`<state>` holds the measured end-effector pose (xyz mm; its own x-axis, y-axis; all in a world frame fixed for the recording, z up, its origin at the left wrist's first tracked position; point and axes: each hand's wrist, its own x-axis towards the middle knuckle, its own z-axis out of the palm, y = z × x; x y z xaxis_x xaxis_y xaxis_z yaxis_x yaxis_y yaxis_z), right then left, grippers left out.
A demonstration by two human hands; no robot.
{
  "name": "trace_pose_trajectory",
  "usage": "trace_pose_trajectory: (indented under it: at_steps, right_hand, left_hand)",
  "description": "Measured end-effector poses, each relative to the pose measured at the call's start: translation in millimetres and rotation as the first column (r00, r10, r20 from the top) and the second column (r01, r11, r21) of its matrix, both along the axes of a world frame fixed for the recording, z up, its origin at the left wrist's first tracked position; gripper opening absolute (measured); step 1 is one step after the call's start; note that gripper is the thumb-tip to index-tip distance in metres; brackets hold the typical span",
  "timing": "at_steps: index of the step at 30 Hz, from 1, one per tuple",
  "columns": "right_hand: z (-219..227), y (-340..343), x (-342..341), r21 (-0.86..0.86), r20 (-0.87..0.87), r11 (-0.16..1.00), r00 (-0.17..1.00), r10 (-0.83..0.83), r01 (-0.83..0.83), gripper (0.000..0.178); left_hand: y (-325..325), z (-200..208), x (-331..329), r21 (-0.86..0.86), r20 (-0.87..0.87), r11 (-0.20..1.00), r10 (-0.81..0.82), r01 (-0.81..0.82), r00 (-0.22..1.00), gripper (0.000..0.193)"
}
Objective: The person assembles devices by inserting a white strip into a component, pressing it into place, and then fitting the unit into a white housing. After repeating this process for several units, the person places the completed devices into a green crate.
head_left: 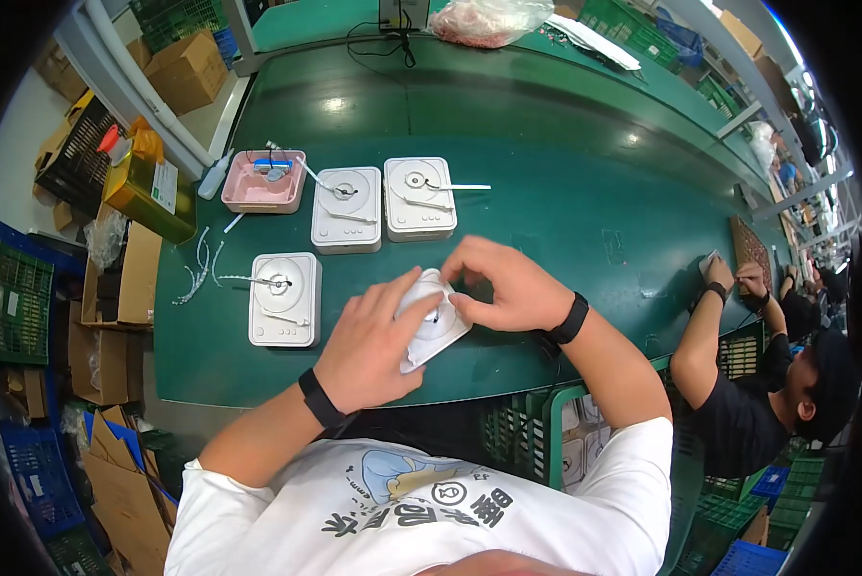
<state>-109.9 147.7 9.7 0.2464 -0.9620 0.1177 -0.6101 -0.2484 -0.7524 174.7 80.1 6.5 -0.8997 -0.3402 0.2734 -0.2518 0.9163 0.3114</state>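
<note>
Green bench [565, 206], with a tilted white unit [444, 328] between both hands at the near middle.
Left hand [371, 344] holds the unit from the left, fingers spread over its face; right hand [509, 288] is curled, thumb and forefinger narrow at the far right side, though whether they grip anything I cannot tell. Left of it lies another unit [284, 305]; farther off, a pink bin [258, 199] and a yellow tin [147, 197].

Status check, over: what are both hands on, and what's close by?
Left hand holding white turntable-shaped unit. Right hand at its far side, grip unclear. Similar white unit left of left hand, not touching.
</note>
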Motion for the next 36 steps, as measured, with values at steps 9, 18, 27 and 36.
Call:
trace_pose_trajectory:
  at_steps: [9, 18, 27, 36]
  right_hand:
    - [22.9, 13.6, 32.3, -0.457, -0.344, 0.887, 0.933, -0.102, -0.072, 0.098]
    - [7.5, 3.4, -130.0, -0.089, -0.582, 0.217, 0.126, -0.803, 0.972, 0.107]
    - [-4.4, -4.8, -139.0, -0.703, -0.230, 0.430, 0.391, -0.891, 0.566, 0.042]
    - [-2.3, -6.8, 26.1, -0.291, -0.023, 0.956, 0.999, -0.037, 0.029, 0.020]
  left_hand:
    - [-22.4, -8.3, 3.3, 0.944, -0.269, 0.274, 0.308, 0.185, 0.913, 0.076]
    - [-106.8, 1.7, 95.0, 0.288, -0.219, 0.894, 0.411, -0.344, 0.885, 0.093]
    - [-62.1, 16.2, 109.5, 0.293, 0.089, 0.939, 0.162, -0.182, 0.983, 0.137]
    - [-32.8, -2.1, 7.1, 0.264, -0.087, 0.964, 0.006, 0.018, 0.996, 0.138]
